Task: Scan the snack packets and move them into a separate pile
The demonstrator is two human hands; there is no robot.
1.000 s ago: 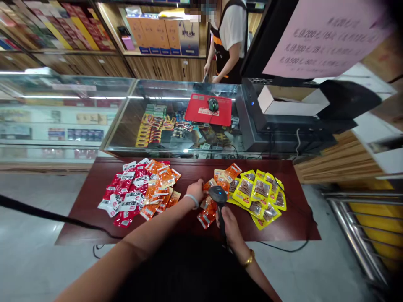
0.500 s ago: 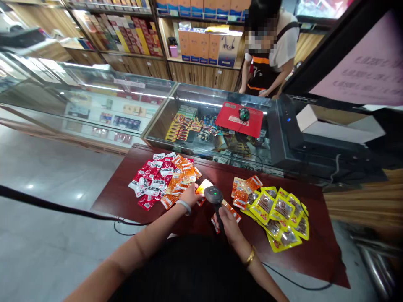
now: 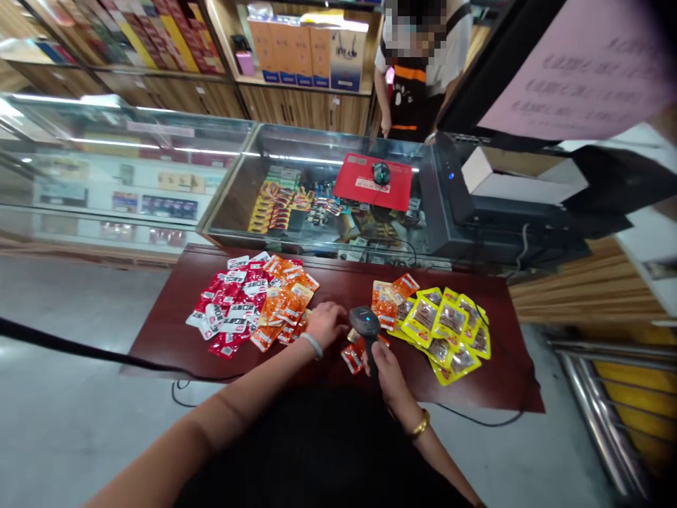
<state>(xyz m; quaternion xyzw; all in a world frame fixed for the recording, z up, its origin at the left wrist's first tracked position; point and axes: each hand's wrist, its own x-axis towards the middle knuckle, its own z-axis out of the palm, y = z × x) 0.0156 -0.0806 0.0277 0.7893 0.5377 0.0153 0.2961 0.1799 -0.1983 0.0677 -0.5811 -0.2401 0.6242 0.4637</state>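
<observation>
My right hand is wrapped round the handle of a black barcode scanner, whose head points away from me. A small blue light shows on it. To its left, my left hand hovers low over the table, fingers loosely stretched, no packet visible in them. Beside that hand lies a heap of orange snack packets, overlapping a pile of red and white packets. Some orange and red packets lie below the scanner, partly hidden by it and my right hand. More orange packets rest against several yellow packets.
The dark red-brown table stands against a glass display counter. On the counter are a red mat, a computer mouse and a black machine with a white box. A person in an apron stands behind it.
My left hand held an orange packet under the scanner; it is now drawn slightly left without it. The scanner's light went from green to blue. The whole view has shifted.
</observation>
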